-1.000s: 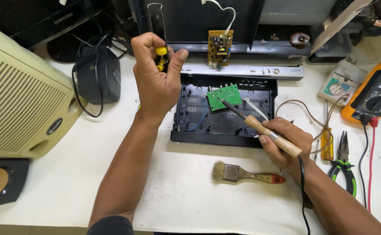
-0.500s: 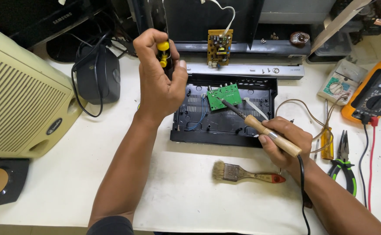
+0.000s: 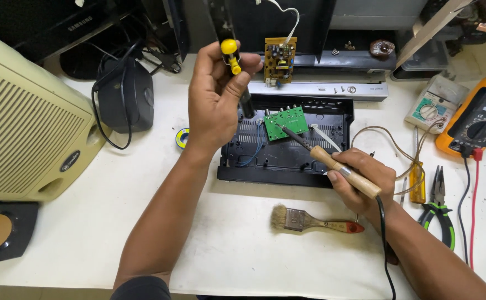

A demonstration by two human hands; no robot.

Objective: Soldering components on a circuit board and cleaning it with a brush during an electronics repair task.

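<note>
Left hand (image 3: 215,97) is up off the bench, fingers curled tight around a black tool with a yellow plunger top, a desoldering pump (image 3: 235,69), thumb side pressing near the yellow knob. It hangs above the far left corner of the open black case (image 3: 287,158). Right hand (image 3: 359,180) is closed round the wooden handle of a soldering iron (image 3: 326,155), held like a pen, and the dark tip reaches up and left onto the small green circuit board (image 3: 285,122) sitting tilted inside the case. The iron's black cord trails down along the right forearm.

Just near of the case, on the white table (image 3: 143,222), lies a paintbrush (image 3: 312,220) with a red-tipped handle, bristles pointing left. Right of the right hand: a yellow-handled screwdriver (image 3: 417,180), then green-handled pliers (image 3: 440,208), and further right an orange multimeter (image 3: 479,122) with red and black leads running near. A pale analogue meter (image 3: 434,105) sits beside it. Far of the case, a brown circuit board (image 3: 279,60) stands upright. Left of the left arm there's a small solder reel (image 3: 182,137), a black speaker (image 3: 125,94) wrapped in cable, and a big cream speaker cabinet (image 3: 26,128) at the left edge.
</note>
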